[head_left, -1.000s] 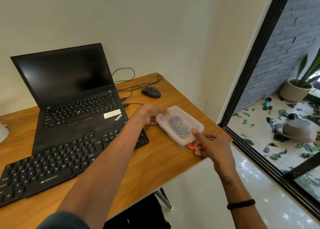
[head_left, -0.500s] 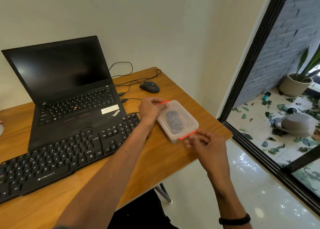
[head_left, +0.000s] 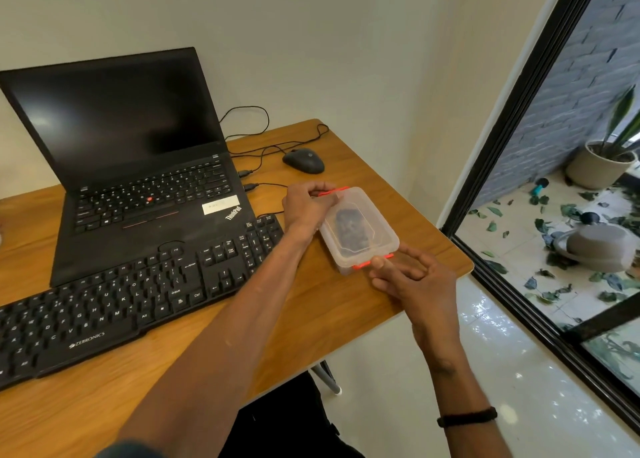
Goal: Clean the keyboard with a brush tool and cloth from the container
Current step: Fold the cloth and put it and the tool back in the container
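The box (head_left: 358,230) sits near the bench's (head_left: 346,319) right edge, long axis running away from the person — left hand (head_left: 306,208) grips the far red clip, right hand's (head_left: 412,277) loose fingers touch the near clip, lid still on.

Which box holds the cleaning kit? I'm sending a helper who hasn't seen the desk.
On the wooden desk, look right of the black external keyboard, near the desk's right edge. The container is clear plastic with red clips and something dark inside; both hands are on it.
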Demonstrator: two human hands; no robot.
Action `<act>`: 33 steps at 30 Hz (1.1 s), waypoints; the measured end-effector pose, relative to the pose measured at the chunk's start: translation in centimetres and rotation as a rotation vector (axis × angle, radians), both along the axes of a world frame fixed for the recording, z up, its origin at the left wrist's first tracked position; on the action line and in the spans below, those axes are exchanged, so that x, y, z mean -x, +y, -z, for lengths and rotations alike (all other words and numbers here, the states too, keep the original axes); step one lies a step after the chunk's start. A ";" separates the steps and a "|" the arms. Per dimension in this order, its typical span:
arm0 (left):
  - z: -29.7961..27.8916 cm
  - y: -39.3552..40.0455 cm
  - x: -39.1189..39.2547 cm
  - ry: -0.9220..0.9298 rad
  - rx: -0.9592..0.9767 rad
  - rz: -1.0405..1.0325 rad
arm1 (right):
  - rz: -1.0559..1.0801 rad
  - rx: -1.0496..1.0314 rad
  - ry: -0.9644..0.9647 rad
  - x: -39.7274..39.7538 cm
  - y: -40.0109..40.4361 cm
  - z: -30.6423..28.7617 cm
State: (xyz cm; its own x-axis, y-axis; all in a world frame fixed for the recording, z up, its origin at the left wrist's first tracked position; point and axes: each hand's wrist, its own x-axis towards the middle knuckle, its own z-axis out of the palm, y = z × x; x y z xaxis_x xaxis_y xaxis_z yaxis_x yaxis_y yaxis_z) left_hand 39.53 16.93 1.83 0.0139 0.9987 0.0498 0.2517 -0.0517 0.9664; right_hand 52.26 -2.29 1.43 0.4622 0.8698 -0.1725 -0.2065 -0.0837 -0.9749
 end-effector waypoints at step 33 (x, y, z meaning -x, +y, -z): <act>0.3 -0.8 -1.2 0.274 -0.132 0.049 | 0.178 0.017 0.092 2.9 2.4 0.1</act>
State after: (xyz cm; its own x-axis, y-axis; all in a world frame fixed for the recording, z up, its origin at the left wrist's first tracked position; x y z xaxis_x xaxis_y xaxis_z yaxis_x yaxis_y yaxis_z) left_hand 40.72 16.17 1.52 0.0929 0.9817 0.1665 0.4962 -0.1906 0.8470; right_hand 49.31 0.15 1.32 0.5900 0.7724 -0.2350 -0.3072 -0.0544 -0.9501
